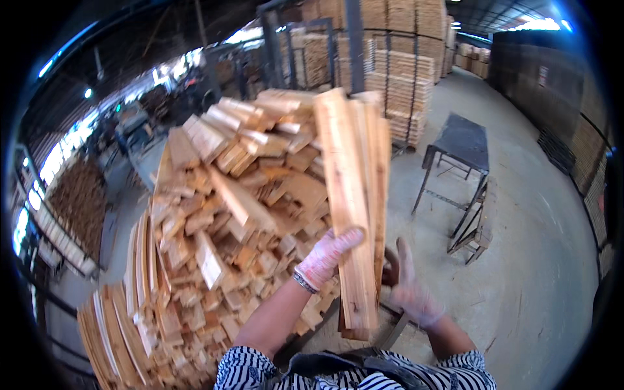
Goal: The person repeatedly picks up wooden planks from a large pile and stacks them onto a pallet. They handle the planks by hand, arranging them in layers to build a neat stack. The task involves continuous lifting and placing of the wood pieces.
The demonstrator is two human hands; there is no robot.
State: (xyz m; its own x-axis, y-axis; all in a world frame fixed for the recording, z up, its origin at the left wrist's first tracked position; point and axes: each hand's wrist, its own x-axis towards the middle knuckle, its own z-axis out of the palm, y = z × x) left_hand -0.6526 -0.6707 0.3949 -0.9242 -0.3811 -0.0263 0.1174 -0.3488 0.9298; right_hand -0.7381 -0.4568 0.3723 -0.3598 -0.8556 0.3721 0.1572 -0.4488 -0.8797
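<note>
Several long wooden boards [351, 214] stand nearly upright in front of me, bunched face to face. My left hand [330, 259], in a pale pinkish work glove, grips them low on their left side, with the thumb across the front board. On the other side of the bunch is my right hand [413, 289], also gloved. Its fingers are raised and apart, somewhat smeared by motion. Whether any of its fingertips touch the boards' right edge I cannot tell. Behind the boards, on the left, rises a big heap of loose wooden pieces [266, 201].
A dark metal table [463, 140] stands on the concrete floor to the right, with a wooden frame [482, 224] by its near legs. Strapped stacks of lumber [400, 91] tower at the back. Upright boards [117, 331] edge the heap at the near left.
</note>
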